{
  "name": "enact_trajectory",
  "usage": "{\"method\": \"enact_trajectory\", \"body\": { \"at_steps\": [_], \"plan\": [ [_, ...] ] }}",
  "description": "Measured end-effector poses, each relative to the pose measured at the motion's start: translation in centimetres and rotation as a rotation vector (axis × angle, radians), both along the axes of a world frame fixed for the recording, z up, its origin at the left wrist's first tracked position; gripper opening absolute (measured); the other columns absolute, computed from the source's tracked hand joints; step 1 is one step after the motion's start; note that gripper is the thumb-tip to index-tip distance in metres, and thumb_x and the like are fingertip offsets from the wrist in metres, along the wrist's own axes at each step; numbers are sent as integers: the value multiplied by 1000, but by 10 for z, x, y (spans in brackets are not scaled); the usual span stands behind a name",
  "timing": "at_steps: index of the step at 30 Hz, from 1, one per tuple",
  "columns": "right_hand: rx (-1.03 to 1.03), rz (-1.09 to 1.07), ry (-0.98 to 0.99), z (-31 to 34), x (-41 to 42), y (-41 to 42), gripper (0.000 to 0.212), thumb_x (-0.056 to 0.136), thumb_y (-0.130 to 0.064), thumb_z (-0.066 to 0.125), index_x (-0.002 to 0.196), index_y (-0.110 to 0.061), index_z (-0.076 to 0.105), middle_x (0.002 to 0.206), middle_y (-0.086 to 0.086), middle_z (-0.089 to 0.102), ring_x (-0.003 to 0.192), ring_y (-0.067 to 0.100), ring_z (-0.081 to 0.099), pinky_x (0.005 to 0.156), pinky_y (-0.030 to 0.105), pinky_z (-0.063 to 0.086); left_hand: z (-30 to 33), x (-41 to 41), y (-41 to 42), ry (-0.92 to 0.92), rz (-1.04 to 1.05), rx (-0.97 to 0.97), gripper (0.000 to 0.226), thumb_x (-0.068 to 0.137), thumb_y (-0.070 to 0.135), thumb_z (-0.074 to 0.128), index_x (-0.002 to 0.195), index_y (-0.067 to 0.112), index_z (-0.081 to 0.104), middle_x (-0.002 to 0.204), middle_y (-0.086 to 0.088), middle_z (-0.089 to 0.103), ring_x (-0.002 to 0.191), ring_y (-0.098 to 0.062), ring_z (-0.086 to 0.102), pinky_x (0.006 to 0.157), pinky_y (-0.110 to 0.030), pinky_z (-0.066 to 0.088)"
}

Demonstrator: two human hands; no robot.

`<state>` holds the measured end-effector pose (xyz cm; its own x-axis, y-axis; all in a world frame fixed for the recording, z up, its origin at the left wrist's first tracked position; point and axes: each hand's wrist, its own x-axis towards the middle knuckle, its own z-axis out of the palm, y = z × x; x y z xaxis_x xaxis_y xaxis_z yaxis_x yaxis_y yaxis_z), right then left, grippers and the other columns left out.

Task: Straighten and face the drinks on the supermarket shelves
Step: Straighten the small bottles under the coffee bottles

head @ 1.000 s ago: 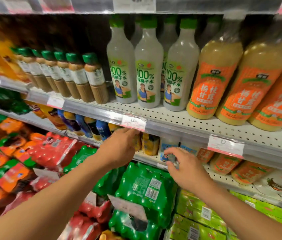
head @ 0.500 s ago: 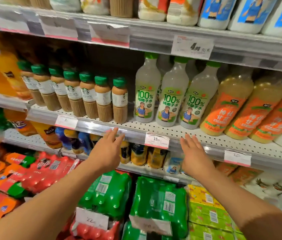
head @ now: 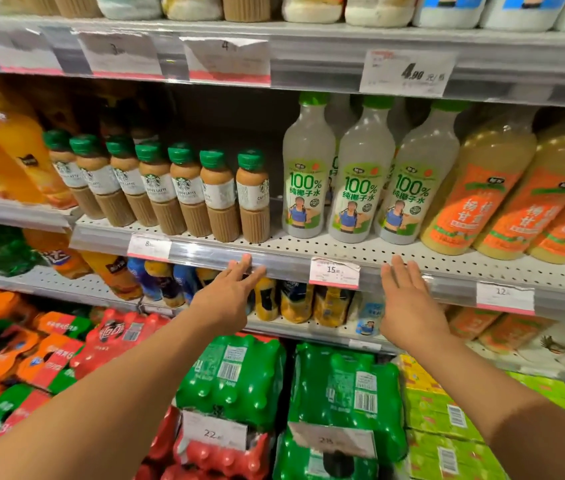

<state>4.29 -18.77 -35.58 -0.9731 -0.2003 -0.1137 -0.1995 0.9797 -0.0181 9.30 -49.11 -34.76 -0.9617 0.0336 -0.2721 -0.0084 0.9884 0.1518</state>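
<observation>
Two bare hands reach up toward the middle shelf [head: 309, 249], both with fingers straight and spread, holding nothing. The left hand [head: 225, 299] sits just below the shelf's front rail, its fingertips [head: 244, 263] overlapping the clear price strip; whether they touch it cannot be told. The right hand [head: 409, 306] hovers at about three o'clock from the left one, its fingertips at the same rail, with the 15.00 price tag [head: 334, 273] between the two hands. At twelve o'clock from the left hand stands a row of seven green-capped caffè latte bottles [head: 218, 195], upright, labels turned slightly different ways. At twelve o'clock from the right hand stand three tall coconut water bottles [head: 360, 188], labels facing out, more behind them. At two o'clock from the right hand lean orange-labelled pale juice bottles [head: 482, 202]. Orange soda bottles [head: 14, 147] fill the far nine o'clock side. Below the hands lie green shrink-wrapped multipacks [head: 236, 372] and red multipacks [head: 118, 337].
</observation>
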Motion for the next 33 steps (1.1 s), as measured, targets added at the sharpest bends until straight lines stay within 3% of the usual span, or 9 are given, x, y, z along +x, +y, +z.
{"method": "enact_trajectory", "body": {
  "at_steps": [11,14,16,17,22,27,33],
  "plan": [
    [45,-105,-29,1,-2,-16,89,85,-24,58,153,-13,1,161,5,-12,148,29,-9,119,43,14,-7,0,-7,-24,-26,2,97,81,4,50,151,41,-6,156,12,-28,148,-17,-11,98,-47,46],
    [49,-233,-83,18,-4,-48,85,81,-30,61,148,-5,16,159,15,5,145,33,8,117,44,19,-7,-3,-15,-32,-79,35,94,83,10,51,152,38,-6,157,10,-27,148,-15,-11,105,-45,41],
    [16,-225,-21,23,0,-78,75,77,-25,60,143,-7,29,149,17,25,138,32,24,112,46,28,-5,-3,-27,-25,-143,57,91,84,15,54,153,32,-2,159,9,-20,148,-13,-7,109,-44,36],
    [-30,-187,10,22,3,-96,76,76,-22,59,144,-9,28,149,16,26,138,31,24,112,46,28,-5,-1,-37,0,-174,66,89,84,18,54,154,28,1,161,8,-14,148,-13,-2,112,-43,33],
    [-125,5,-38,4,30,-183,88,84,-21,61,154,-23,8,162,9,-7,148,28,-1,119,43,16,-17,24,-139,236,-206,13,85,77,21,57,152,21,18,156,-2,23,141,-22,25,101,-42,44],
    [-40,-36,-76,-9,39,-213,89,89,-23,58,154,-30,-3,159,9,-22,147,30,-16,118,45,17,-22,27,-228,253,-114,-70,81,80,25,52,152,19,16,161,-6,7,146,-28,12,110,-47,33],
    [2,-43,-76,-11,43,-212,98,85,-22,59,152,-31,-12,157,7,-28,146,30,-18,117,43,22,-27,17,-234,143,-33,-56,86,84,28,53,153,22,2,161,-5,-13,148,-28,-5,114,-50,25]
  ]
}}
